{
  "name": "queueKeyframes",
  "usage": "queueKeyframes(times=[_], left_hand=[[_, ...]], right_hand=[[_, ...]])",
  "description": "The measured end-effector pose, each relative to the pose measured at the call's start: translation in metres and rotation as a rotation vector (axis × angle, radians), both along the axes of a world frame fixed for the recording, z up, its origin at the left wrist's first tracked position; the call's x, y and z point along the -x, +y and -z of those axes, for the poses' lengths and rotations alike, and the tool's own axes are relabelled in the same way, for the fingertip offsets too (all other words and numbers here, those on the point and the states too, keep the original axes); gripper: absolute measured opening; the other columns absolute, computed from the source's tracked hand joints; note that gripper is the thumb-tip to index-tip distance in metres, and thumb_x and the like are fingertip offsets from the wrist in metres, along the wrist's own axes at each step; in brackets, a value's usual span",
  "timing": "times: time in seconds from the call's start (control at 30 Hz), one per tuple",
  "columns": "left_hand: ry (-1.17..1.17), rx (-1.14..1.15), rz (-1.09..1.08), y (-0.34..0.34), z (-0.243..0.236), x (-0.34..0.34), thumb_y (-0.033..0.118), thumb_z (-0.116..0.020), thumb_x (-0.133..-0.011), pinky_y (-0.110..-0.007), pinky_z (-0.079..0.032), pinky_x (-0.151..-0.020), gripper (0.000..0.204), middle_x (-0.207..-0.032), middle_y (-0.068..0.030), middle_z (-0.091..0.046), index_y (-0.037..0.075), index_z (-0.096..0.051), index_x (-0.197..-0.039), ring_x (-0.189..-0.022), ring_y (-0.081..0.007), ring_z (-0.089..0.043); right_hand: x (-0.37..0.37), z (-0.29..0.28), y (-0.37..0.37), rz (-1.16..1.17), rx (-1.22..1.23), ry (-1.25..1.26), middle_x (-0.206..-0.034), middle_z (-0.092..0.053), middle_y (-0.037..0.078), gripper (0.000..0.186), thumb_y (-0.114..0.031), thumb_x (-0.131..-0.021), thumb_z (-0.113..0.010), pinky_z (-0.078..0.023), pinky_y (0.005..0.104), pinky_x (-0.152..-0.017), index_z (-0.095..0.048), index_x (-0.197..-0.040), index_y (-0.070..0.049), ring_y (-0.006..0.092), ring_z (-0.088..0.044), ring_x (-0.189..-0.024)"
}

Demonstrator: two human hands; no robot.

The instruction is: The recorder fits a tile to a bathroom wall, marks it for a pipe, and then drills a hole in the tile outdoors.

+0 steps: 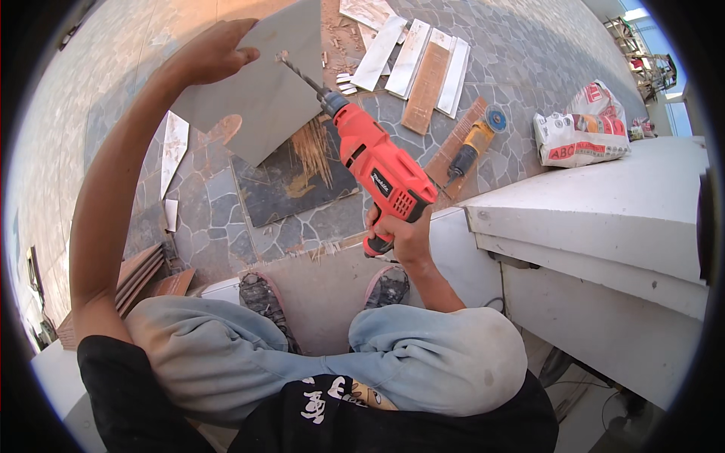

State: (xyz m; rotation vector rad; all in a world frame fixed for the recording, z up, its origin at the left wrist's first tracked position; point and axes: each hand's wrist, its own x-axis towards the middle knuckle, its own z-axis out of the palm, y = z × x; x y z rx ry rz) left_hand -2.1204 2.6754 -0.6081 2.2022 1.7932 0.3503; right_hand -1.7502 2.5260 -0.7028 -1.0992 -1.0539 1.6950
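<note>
My right hand (404, 235) grips the handle of a red power drill (385, 170), which points up and to the left. Its long drill bit (303, 78) reaches a pale grey tile (249, 106), with the tip at a small chipped spot on the tile's face. At the tile's upper left, my left hand (215, 53) holds its edge, thumb lying on the face. The tile stands tilted over a dark slab (264, 200). Straw-coloured bristles (311, 155) stick out from under the tile's lower right edge.
Several cut tile strips (408, 57) lie beyond the drill. An angle grinder (477, 140) rests on a brown plank to the right. Printed bags (581, 132) stand by a white ledge (589, 200). Stacked brown tiles (143, 275) are at my left; my shoes (389, 288) are below.
</note>
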Motion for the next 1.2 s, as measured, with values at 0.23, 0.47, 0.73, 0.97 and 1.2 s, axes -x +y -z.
queueKeyframes(times=[0.23, 0.47, 0.73, 0.97, 1.2], left_hand=[[-0.031, 0.020, -0.027, -0.001, -0.002, 0.002, 0.013, -0.062, -0.095, -0.043, -0.050, -0.094, 0.040, -0.116, -0.0225, -0.069, -0.001, -0.057, -0.132, -0.108, -0.0354, -0.066], [-0.059, 0.037, -0.038, -0.003, -0.003, -0.004, 0.015, -0.062, -0.096, -0.047, -0.051, -0.095, 0.039, -0.115, -0.0239, -0.070, 0.001, -0.059, -0.133, -0.105, -0.0395, -0.067], [-0.030, -0.002, -0.004, -0.002, -0.002, -0.004, 0.014, -0.062, -0.095, -0.047, -0.050, -0.094, 0.037, -0.115, -0.0255, -0.069, 0.000, -0.060, -0.129, -0.104, -0.0408, -0.067], [-0.005, -0.004, -0.001, -0.001, -0.002, -0.004, 0.014, -0.062, -0.094, -0.047, -0.050, -0.095, 0.037, -0.114, -0.0258, -0.069, -0.001, -0.060, -0.128, -0.104, -0.0416, -0.067], [0.006, -0.022, -0.021, 0.000, -0.004, -0.002, 0.014, -0.064, -0.093, -0.048, -0.050, -0.095, 0.037, -0.114, -0.0267, -0.069, 0.000, -0.060, -0.127, -0.105, -0.0432, -0.066]], right_hand=[[0.001, 0.001, 0.002, 0.046, -0.066, -0.019, -0.069, -0.064, 0.007, 0.036, 0.008, -0.063, -0.056, -0.048, 0.0277, -0.054, -0.063, -0.098, 0.005, 0.0137, -0.060, -0.059], [0.005, -0.001, -0.003, 0.017, -0.014, 0.009, -0.070, -0.063, 0.008, 0.035, 0.009, -0.063, -0.055, -0.049, 0.0284, -0.052, -0.063, -0.097, 0.005, 0.0142, -0.060, -0.058], [0.005, -0.011, -0.006, 0.000, 0.119, 0.151, -0.070, -0.063, 0.011, 0.031, 0.006, -0.063, -0.055, -0.050, 0.0300, -0.052, -0.063, -0.093, 0.005, 0.0175, -0.060, -0.053], [0.007, -0.022, -0.008, -0.007, 0.097, 0.140, -0.071, -0.063, 0.011, 0.031, 0.007, -0.063, -0.055, -0.051, 0.0301, -0.052, -0.063, -0.093, 0.006, 0.0175, -0.061, -0.055], [0.005, -0.015, -0.010, 0.039, 0.075, 0.134, -0.072, -0.064, 0.011, 0.032, 0.008, -0.063, -0.056, -0.051, 0.0298, -0.052, -0.063, -0.094, 0.006, 0.0172, -0.062, -0.058]])
